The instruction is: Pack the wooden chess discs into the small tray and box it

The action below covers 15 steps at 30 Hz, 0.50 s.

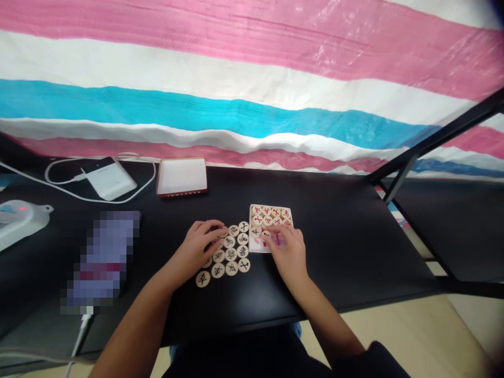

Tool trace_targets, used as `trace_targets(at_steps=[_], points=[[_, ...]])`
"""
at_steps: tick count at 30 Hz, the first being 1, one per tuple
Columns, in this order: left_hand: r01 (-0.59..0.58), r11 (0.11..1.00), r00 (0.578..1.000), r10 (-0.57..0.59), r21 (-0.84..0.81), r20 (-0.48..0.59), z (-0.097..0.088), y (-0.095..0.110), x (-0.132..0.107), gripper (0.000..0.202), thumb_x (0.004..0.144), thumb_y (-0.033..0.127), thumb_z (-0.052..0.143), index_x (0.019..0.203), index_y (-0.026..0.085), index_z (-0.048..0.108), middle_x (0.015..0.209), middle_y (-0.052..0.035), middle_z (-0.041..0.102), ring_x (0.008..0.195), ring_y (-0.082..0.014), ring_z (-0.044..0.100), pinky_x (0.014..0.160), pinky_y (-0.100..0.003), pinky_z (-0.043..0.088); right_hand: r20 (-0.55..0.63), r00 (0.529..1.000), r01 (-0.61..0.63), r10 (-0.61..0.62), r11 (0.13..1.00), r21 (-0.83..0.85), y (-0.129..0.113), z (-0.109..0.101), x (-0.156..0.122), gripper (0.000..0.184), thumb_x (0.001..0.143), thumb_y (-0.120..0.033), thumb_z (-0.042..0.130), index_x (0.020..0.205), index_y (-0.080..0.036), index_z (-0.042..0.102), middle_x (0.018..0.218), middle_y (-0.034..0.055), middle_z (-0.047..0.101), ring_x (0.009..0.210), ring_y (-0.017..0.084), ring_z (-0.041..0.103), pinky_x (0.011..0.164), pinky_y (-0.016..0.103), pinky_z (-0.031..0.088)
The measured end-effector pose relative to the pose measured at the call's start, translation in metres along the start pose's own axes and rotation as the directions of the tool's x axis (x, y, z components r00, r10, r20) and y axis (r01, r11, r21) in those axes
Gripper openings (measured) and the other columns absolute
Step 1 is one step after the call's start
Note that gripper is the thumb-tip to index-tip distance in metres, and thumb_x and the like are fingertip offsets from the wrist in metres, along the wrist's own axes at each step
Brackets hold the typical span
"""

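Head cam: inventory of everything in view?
black-character xiangqi pieces: over a dozen, cream, on desk between hands
red-character xiangqi pieces: about a dozen, cream, in tray
tray: 1, white, right of loose pieces
desk: 1, black, under everything
box lid: 1, white with brown edge, far side of desk
power bank: 1, white, cabled, far left
device: 1, white, red light, left edge
pixelated object: 1, blurred, left of pieces
striped sheet: 1, pink, white, blue, behind desk
left hand: 1, on loose pieces
right hand: 1, over tray

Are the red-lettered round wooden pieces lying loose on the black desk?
No, the red-lettered round wooden pieces sit inside a white square tray.
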<state>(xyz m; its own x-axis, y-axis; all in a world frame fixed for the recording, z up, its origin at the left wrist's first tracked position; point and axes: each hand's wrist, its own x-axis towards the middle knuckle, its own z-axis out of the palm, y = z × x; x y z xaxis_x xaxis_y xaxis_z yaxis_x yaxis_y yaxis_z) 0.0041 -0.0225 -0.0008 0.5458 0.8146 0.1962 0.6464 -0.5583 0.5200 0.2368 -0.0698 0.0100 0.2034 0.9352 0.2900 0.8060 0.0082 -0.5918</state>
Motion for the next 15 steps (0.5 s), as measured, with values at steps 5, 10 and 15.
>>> trace_targets(at_steps=[5, 10, 15], points=[[0.001, 1.0, 1.0, -0.001, -0.009, -0.018, 0.001, -0.003, 0.001, 0.027, 0.089, 0.024, 0.042, 0.108, 0.02, 0.059, 0.11, -0.0055, 0.056, 0.093, -0.0178, 0.047, 0.088, -0.034, 0.039, 0.122, 0.992, -0.023, 0.034, 0.996, -0.089, 0.004, -0.007, 0.002, 0.009, 0.07, -0.023, 0.063, 0.079, -0.021, 0.061, 0.085, 0.0025, 0.066, 0.078, 0.02, 0.052, 0.071, 0.032, 0.036], [0.009, 1.0, 1.0, -0.009, -0.028, -0.011, 0.002, -0.005, 0.003, 0.025, 0.088, 0.025, 0.043, 0.105, 0.019, 0.06, 0.106, -0.0055, 0.057, 0.091, -0.0176, 0.048, 0.086, -0.033, 0.039, 0.147, 0.988, -0.051, 0.055, 0.998, -0.035, 0.003, -0.004, 0.007, 0.005, 0.071, -0.024, 0.063, 0.073, -0.02, 0.06, 0.076, 0.0011, 0.065, 0.074, 0.018, 0.055, 0.07, 0.031, 0.036], [0.044, 0.999, 0.999, -0.045, -0.032, -0.024, 0.005, -0.007, 0.003, 0.03, 0.088, 0.028, 0.043, 0.111, 0.017, 0.057, 0.1, -0.0074, 0.056, 0.089, -0.0186, 0.047, 0.085, -0.035, 0.04, 0.064, 0.998, -0.004, 0.005, 1.0, -0.009, -0.001, -0.009, 0.012, 0.013, 0.076, -0.022, 0.057, 0.087, -0.02, 0.062, 0.081, 0.0037, 0.064, 0.078, 0.02, 0.053, 0.074, 0.033, 0.038]])
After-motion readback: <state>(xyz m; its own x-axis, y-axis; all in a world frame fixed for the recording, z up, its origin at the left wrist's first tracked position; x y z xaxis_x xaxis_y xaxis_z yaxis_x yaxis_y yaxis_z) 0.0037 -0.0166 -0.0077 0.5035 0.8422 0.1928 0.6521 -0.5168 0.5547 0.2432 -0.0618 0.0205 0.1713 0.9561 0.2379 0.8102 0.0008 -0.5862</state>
